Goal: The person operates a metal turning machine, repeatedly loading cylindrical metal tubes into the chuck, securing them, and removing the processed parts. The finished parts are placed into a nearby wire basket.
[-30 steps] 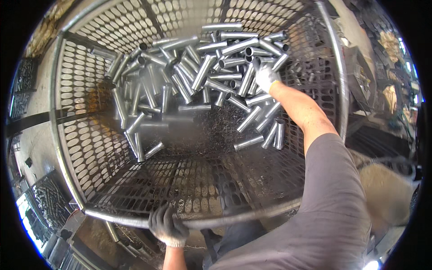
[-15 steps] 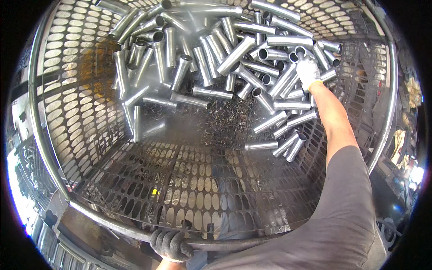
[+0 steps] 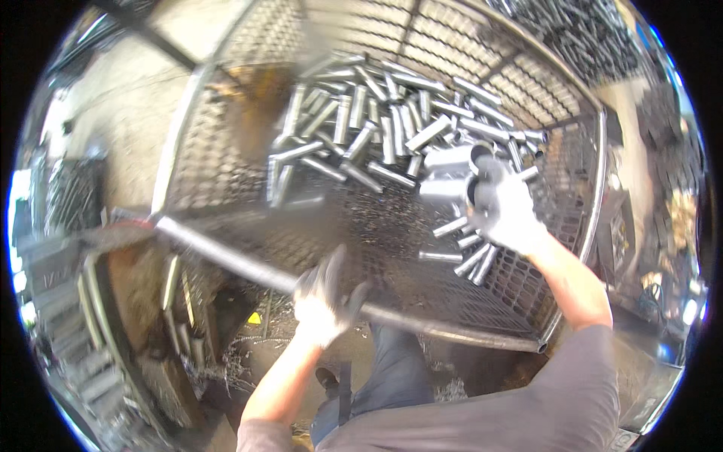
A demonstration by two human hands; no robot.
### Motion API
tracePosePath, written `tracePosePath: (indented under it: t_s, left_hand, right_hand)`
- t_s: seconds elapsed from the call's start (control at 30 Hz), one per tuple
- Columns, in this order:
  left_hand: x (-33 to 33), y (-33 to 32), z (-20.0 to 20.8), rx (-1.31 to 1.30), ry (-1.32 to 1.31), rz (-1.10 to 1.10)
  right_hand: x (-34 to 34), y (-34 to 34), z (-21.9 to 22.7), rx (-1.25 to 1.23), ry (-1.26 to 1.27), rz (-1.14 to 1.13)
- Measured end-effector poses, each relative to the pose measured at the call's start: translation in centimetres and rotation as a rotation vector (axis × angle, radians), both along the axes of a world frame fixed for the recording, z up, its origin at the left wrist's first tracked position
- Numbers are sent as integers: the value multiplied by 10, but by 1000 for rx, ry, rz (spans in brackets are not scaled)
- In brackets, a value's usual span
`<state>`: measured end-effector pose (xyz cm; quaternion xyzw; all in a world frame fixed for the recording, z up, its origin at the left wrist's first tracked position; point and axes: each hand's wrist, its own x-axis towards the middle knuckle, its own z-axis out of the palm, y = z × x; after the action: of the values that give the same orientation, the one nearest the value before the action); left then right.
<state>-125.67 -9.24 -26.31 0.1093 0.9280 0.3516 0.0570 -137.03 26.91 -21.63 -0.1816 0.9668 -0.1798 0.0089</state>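
Observation:
A big wire-mesh cage [image 3: 226, 162] holds a heap of several short shiny metal tubes [image 3: 376, 132]. My right hand [image 3: 508, 211], in a white glove, is inside the cage above its floor and grips two of the metal tubes [image 3: 448, 175] side by side, their open ends toward the palm. My left hand [image 3: 324, 297], in a grey glove, hovers just above the cage's near top rail [image 3: 241, 264], fingers spread and holding nothing.
Loose tubes [image 3: 471, 252] lie on the mesh floor under my right hand. Racks of metal parts [image 3: 64, 203] stand at the left, more stacked tubes [image 3: 580, 38] at the top right. Metal swarf [image 3: 248, 354] litters the floor by my legs.
My right hand has lifted two tubes out of the heap and drawn them back. My left hand has come off the rail and opened. My head has swung left.

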Motion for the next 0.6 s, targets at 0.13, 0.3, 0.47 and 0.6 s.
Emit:
tracePosePath:
  t_s: [0.13, 0.3, 0.47, 0.6]
  left_hand:
    - [23, -64, 102, 597, -3, 100]
    - [204, -238, 250, 371, -255, 83]
    - [511, -343, 274, 549, -322, 721]
    - [697, -392, 274, 382, -65, 1164]
  right_hand:
    - [84, -155, 158, -219, 141, 570]
    - [240, -355, 277, -449, 110, 919]
    - [394, -528, 342, -578, -204, 943]
    - [463, -667, 404, -738, 208, 1158]
